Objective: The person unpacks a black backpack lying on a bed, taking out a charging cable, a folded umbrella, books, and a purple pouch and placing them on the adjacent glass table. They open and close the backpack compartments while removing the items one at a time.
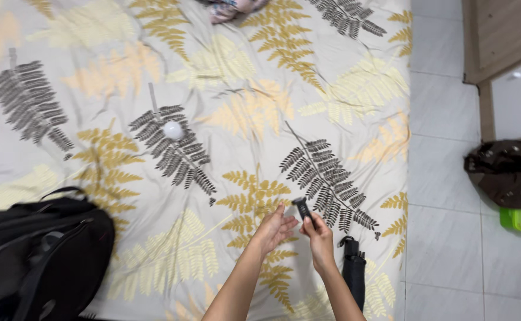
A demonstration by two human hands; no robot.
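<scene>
Pinching a small black clip-like object (302,209) above the fern-print bed sheet (242,113), the right hand (319,235) has its grip clenched on it; the left hand (274,227) is released (fingers spread beside it). A folded black umbrella (354,270) lies just right, a black backpack (38,255) well left.

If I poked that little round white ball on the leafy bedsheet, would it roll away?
Probably a bit. The small round white ball has no flat side, so a poke should start it rolling. The fern-print sheet looks soft and wrinkled, so it would likely stop soon. It seems light for its size, since the fabric barely dips beneath it, though that is hard to judge.
</scene>
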